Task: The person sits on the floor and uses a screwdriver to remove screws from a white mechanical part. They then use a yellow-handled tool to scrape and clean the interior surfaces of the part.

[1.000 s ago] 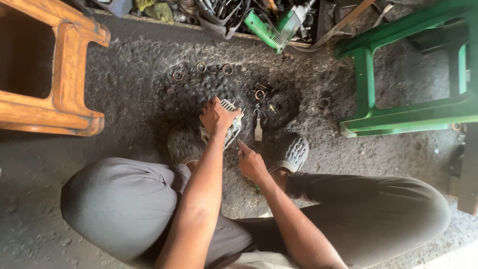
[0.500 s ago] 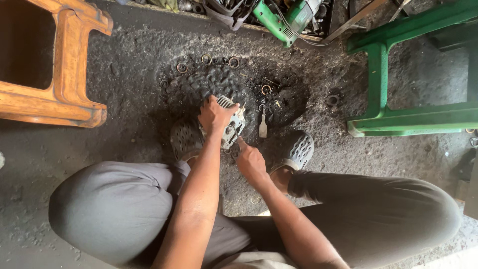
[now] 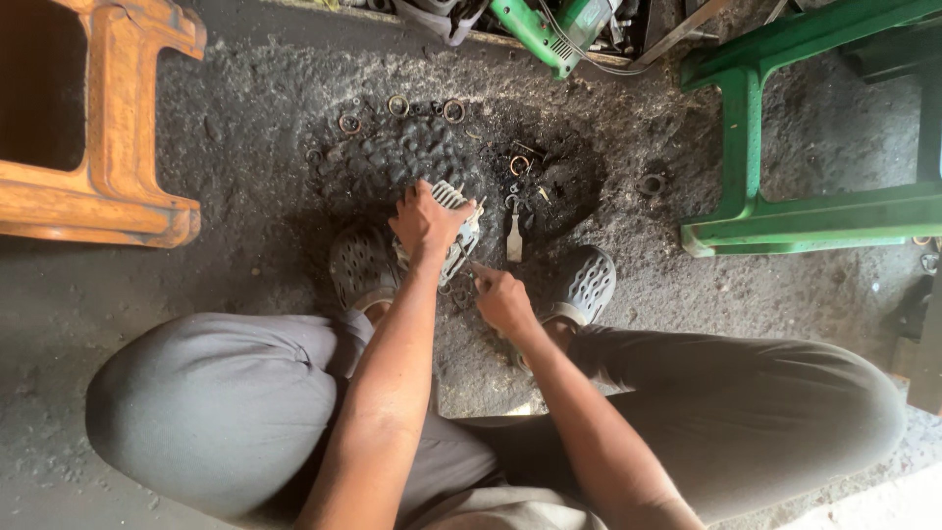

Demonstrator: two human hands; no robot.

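I squat over a grimy concrete floor, grey trousers and grey perforated shoes in view. My left hand (image 3: 425, 223) grips a ribbed silver metal housing (image 3: 457, 228) that stands on the floor between my feet. My right hand (image 3: 501, 297) is just right of and below the housing, fingers curled around a small thin tool whose tip points at the housing's lower edge; the tool is mostly hidden. A small flat metal piece (image 3: 514, 236) lies on the floor right beside the housing.
Several metal rings (image 3: 397, 105) and small parts (image 3: 520, 165) lie scattered on an oily dark patch ahead. An orange wooden stool (image 3: 108, 128) stands at left, a green frame (image 3: 785, 211) at right, a green power tool (image 3: 540, 34) at the top edge.
The view has drifted, so everything sits slightly lower and to the right in the frame. My left hand stays on the housing; my right hand has edged closer to its lower edge.
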